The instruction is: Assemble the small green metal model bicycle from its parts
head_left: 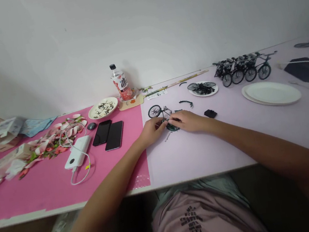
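Fingers of the left hand and right hand are drawn narrow on a small dark model bicycle at the middle of the table; the exact part pinched is hidden. Beyond them to the right, a white plate holds black spoked wheels. Far left, a cream plate carries white and dark bits, near a black-capped bottle. Two overlapping white plates lie at the right, nearer than a row of dark bicycles.

Gap between phones and held bicycle
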### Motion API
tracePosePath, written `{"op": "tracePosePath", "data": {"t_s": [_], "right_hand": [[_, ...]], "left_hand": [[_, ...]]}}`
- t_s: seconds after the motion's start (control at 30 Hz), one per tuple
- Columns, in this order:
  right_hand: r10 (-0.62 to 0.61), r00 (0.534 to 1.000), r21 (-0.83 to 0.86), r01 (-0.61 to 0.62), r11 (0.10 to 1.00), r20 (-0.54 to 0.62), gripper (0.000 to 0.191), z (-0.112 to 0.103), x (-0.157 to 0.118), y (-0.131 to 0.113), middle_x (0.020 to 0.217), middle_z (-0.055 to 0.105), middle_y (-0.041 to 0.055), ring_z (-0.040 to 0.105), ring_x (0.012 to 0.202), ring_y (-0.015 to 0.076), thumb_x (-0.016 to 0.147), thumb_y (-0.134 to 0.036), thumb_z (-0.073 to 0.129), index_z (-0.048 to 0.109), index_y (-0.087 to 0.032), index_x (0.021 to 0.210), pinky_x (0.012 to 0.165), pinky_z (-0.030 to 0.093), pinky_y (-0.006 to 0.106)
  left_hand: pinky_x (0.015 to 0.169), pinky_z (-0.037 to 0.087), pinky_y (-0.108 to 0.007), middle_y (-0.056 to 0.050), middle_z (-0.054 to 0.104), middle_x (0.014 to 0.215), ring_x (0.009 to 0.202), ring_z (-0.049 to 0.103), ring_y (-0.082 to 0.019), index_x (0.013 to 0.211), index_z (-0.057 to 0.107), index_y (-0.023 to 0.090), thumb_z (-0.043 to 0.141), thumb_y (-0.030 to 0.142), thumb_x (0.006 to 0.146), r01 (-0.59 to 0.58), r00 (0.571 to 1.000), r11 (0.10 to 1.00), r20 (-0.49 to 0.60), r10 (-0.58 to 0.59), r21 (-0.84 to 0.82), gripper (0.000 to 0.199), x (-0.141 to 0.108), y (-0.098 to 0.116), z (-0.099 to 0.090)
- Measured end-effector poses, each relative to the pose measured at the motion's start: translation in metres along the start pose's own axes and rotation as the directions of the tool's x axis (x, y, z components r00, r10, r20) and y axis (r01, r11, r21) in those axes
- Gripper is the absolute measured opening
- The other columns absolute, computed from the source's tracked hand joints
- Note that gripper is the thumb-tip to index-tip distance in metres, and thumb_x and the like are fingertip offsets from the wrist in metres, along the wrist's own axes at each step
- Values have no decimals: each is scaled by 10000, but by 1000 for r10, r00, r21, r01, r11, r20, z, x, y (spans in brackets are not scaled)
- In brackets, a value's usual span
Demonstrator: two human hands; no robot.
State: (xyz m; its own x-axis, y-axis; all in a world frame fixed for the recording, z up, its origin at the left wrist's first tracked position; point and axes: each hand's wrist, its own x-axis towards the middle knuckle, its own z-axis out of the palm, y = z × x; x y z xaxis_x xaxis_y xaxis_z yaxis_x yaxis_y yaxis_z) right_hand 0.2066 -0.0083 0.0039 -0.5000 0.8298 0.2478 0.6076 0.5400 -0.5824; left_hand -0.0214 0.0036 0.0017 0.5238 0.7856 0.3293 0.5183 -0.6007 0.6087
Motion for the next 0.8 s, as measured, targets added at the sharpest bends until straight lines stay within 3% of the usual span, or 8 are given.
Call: {"op": "tracePosePath", "data": {"t_s": [0.5,0.8], "right_hand": [[42,999,43,-42,998,1,257,0,-1,-5,824,681,34,563,708,176,1024,-408,520,675,-215,958,674,359,309],[-57,995,107,65,992,-77,294,0,-1,-4,956,715,70,614,836,202,1031,-400,509,722,-202,987,758,428,323]], "left_hand": [[757,557,-298,-78,776,974,822,709,-200,1026,752,171,560,491,995,37,999,998,-5,-37,-52,374,-1,1,1],[736,554,-287,-77,761,964,806,692,-184,1061,732,158,576,501,988,49,998,993,-37,-53,-105,383,-2,5,2]]}}
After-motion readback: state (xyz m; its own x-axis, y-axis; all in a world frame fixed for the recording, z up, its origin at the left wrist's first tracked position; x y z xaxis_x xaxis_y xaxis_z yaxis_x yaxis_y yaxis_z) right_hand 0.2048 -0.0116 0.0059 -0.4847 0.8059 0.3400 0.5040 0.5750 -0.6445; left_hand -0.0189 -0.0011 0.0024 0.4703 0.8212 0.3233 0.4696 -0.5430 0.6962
